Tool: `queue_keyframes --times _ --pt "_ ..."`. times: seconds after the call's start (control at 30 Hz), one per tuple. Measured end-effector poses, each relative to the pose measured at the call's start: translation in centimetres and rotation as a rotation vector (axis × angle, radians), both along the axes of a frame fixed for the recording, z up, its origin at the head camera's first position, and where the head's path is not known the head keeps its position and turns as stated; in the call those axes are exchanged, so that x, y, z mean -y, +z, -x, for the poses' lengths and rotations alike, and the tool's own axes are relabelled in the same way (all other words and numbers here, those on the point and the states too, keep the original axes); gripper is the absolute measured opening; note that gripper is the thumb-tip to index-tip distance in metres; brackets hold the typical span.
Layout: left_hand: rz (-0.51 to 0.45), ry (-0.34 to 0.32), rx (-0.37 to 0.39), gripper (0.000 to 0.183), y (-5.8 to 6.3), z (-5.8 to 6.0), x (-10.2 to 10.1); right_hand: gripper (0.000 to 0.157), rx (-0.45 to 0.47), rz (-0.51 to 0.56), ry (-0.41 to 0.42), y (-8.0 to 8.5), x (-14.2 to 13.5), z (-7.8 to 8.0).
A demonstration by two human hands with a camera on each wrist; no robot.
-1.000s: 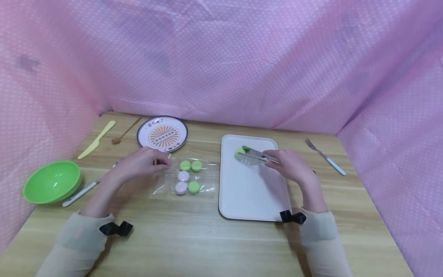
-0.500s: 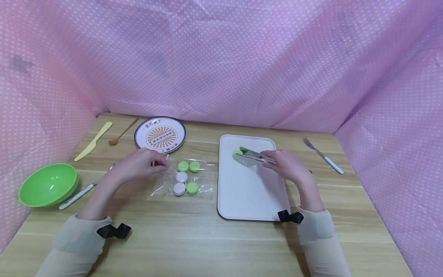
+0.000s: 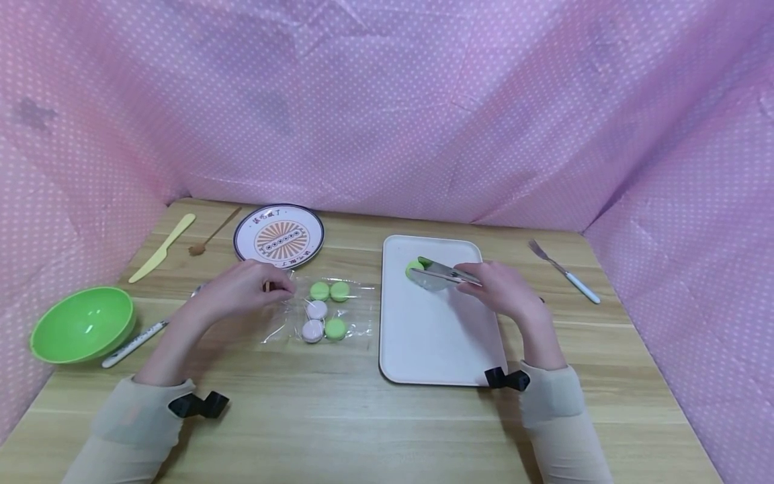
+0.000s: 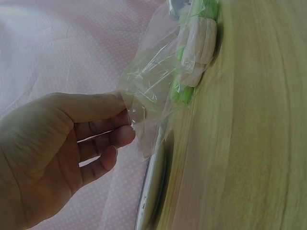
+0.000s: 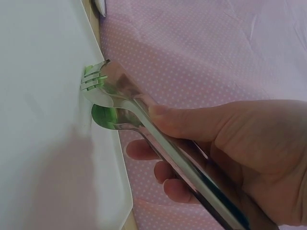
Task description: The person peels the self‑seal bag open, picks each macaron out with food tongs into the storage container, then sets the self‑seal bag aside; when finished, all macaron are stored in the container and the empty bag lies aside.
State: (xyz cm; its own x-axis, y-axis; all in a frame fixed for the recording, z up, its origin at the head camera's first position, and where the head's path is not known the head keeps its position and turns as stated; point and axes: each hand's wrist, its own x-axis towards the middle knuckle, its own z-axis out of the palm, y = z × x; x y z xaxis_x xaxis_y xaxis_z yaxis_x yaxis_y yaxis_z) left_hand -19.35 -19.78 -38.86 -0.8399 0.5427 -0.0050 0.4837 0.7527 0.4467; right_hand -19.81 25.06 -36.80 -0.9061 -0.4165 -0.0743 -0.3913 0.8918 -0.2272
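Observation:
My left hand (image 3: 244, 289) pinches the left edge of a clear plastic bag (image 3: 361, 312) between thumb and index finger; the other fingers are loosely bent. Several macarons lie under or in the film, the green ones (image 4: 184, 96) partly hidden by lilac ones (image 4: 199, 43) in the left wrist view. In my right hand (image 3: 504, 290) are metal tongs (image 5: 160, 139), one end a fork, the other a spoon. Their ends stand apart at a green macaron (image 3: 414, 269) over the far part of a white tray (image 3: 435, 346). Whether they squeeze it, I cannot tell.
A patterned plate (image 3: 308, 232) lies behind the bag. Farther left are a yellow knife (image 3: 160, 252), a brown honey dipper (image 3: 197, 249), a green bowl (image 3: 84, 326) and a white-handled utensil (image 3: 133, 345). A fork (image 3: 568, 274) lies right of the tray. Pink dotted cloth surrounds the table.
The head view has shifted slightly, so everything sits a little farther left in it. Both hands keep their holds on the bag and the tongs.

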Motion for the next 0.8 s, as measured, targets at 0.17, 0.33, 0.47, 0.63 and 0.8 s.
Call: queue_keyframes --times 0.17,0.33,0.47,0.63,0.8 --pt "0.000 -0.003 0.000 0.009 0.01 0.02 0.03 0.040 0.009 0.002 -0.003 -0.01 0.00 -0.01" --pt "0.002 -0.003 -0.001 0.009 0.00 0.02 0.01 0.041 0.005 0.002 -0.003 0.05 0.01 -0.01" --pt "0.005 0.002 0.002 0.008 -0.06 0.03 0.01 0.042 0.002 0.000 -0.004 0.07 0.05 -0.01" --pt "0.006 0.006 0.004 0.008 -0.07 0.05 -0.01 0.041 0.009 0.003 -0.012 0.13 0.10 -0.05" --pt "0.011 0.002 0.002 0.009 -0.12 0.10 0.06 0.042 0.010 0.001 -0.012 0.16 0.14 -0.02"
